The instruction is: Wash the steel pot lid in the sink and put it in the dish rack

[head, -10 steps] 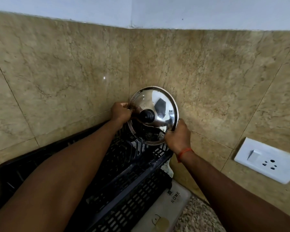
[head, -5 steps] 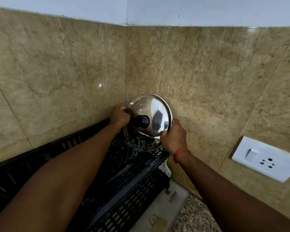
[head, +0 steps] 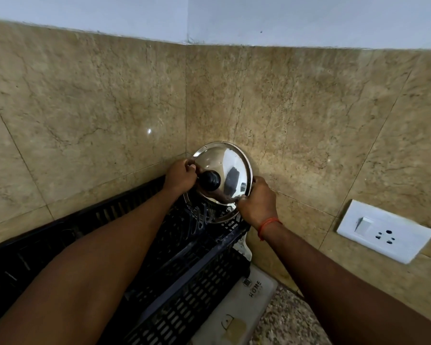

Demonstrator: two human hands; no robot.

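Observation:
The steel pot lid (head: 224, 165), shiny with a black knob, stands on edge at the far right corner of the black plastic dish rack (head: 184, 282), its back close to the tiled wall. My left hand (head: 181, 175) grips the lid's left rim beside the knob. My right hand (head: 258, 201) grips the lower right rim; an orange thread circles that wrist. The lid's bottom edge sits among the rack's black slats. Both forearms reach over the rack.
Beige marble-look tiles (head: 309, 120) form a wall corner right behind the lid. A white switch and socket plate (head: 383, 230) is on the right wall. A pale tray marked HOME (head: 237, 312) lies under the rack on the speckled counter (head: 289, 322).
The lid has come down from above the rack into its far corner and tipped more upright. Both hands kept their hold on its rim.

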